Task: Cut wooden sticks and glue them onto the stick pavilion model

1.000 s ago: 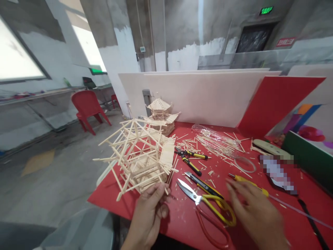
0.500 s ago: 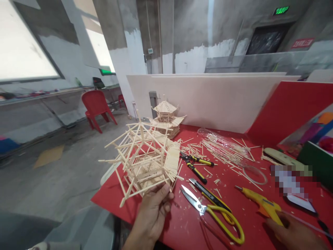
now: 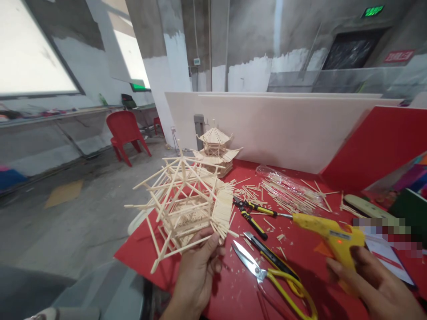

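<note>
Centre: our left hand [image 3: 196, 271] gripped the stick frame [image 3: 185, 204] | lower right: our right hand [image 3: 373, 284], wrapped round the glue gun [image 3: 328, 231], had lifted it off the table [image 3: 233, 289].

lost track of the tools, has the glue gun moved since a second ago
Yes. The right hand has lifted the glue gun off the red table; its tip now sits nearer the pliers.

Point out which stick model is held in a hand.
The larger, open-framed stick model, gripped from below by the left hand. The smaller finished pagoda stands untouched on the table behind it.
</note>
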A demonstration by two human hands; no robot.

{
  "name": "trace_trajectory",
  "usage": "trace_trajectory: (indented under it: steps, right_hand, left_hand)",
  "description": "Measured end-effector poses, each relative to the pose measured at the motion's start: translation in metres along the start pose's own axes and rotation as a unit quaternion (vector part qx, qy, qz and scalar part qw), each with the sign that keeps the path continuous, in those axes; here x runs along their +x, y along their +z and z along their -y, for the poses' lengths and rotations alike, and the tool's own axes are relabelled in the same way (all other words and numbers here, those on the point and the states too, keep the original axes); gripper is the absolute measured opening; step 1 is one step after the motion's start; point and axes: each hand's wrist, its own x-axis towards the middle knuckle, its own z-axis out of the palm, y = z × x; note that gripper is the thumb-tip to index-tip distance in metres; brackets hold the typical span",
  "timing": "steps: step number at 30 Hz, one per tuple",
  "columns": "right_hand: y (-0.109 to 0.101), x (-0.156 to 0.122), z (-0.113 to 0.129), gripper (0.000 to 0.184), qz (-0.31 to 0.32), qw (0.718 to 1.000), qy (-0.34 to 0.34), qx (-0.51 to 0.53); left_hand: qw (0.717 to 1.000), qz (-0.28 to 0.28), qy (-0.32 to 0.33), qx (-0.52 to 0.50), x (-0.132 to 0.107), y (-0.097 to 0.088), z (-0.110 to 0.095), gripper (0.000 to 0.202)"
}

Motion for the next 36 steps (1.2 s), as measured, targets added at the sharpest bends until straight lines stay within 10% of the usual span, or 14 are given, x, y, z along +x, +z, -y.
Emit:
trace_trajectory:
  steps: [13, 36]
  right_hand:
    - [0.063, -0.027, 0.068, 0.034, 0.116, 0.930, -0.319, -0.144]
    - [0.090, -0.028, 0.092, 0.028, 0.122, 0.794, -0.537, -0.258]
  left_hand:
    - [0.998, -0.002, 0.035, 0.059, 0.001, 0.003, -0.001, 0.042]
    - [0.996, 0.013, 0.034, 0.080, 0.004, 0.000, -0.002, 0.035]
